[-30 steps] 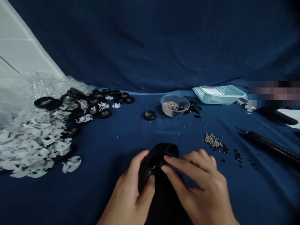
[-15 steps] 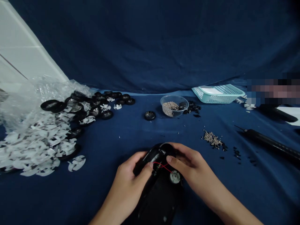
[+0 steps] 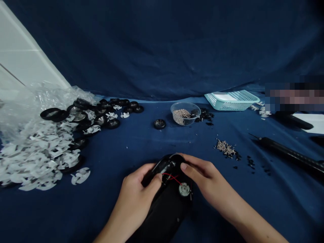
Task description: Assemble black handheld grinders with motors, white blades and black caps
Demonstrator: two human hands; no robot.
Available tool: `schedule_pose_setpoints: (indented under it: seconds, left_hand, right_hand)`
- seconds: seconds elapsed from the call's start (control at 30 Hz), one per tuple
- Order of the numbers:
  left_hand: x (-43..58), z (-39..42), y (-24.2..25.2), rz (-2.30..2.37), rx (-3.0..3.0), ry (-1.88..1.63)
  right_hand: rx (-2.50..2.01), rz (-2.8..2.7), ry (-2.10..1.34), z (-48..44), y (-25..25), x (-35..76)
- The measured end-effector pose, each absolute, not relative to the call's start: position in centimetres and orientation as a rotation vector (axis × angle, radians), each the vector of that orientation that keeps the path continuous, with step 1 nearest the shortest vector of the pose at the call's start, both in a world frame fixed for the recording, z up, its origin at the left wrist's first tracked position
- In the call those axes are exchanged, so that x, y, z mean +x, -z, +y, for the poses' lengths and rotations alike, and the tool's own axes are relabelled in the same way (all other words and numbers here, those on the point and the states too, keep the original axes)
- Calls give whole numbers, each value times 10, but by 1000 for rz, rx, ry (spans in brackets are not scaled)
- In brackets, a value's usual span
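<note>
Both hands grip a glossy black plastic housing (image 3: pixel 165 166) low in the middle of the head view. My left hand (image 3: pixel 136 192) wraps its left side, thumb on the inner edge by the wires. On the far right rim sits my right hand (image 3: pixel 206 177), with its thumb on top and the fingers partly hidden behind. Thin red wires (image 3: pixel 174 177) run out of the housing to a small round silver motor (image 3: pixel 184 189), which lies below the right thumb. The housing's long lower part is dark and hard to make out.
White plastic pieces (image 3: pixel 43 158) and black round caps (image 3: pixel 79 116) lie heaped at left beside clear plastic wrap (image 3: pixel 50 98). Beyond the hands are a single cap (image 3: pixel 159 124) and a clear bowl of screws (image 3: pixel 185 114). Rightward lie loose screws (image 3: pixel 226 147), a black screwdriver (image 3: pixel 288 152) and a teal basket (image 3: pixel 233 101).
The whole scene has shifted slightly left in view. My right thumb has moved a little up the housing, away from the red wires. Both hands keep their grip.
</note>
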State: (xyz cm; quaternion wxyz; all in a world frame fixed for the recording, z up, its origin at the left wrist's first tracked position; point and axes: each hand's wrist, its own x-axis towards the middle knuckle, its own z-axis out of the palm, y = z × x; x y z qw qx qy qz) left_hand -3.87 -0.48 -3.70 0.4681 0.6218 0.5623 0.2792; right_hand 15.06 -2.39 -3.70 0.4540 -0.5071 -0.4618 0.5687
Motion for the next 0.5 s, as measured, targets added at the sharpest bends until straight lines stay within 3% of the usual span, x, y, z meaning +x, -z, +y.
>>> schedule_pose_setpoints:
  seconds: [0.13, 0.37, 0.5]
  left_hand:
    - [-43, -10, 31, 1422, 1602, -683]
    - [-43, -35, 18, 1585, 2000, -619]
    - [-36, -43, 18, 1582, 2226, -648]
  right_hand:
    - [-1378, -1190, -1328, -33, 37, 170]
    - [-1455, -1892, -1206, -49, 41, 192]
    - [-1474, -2012, -1046, -45, 46, 185]
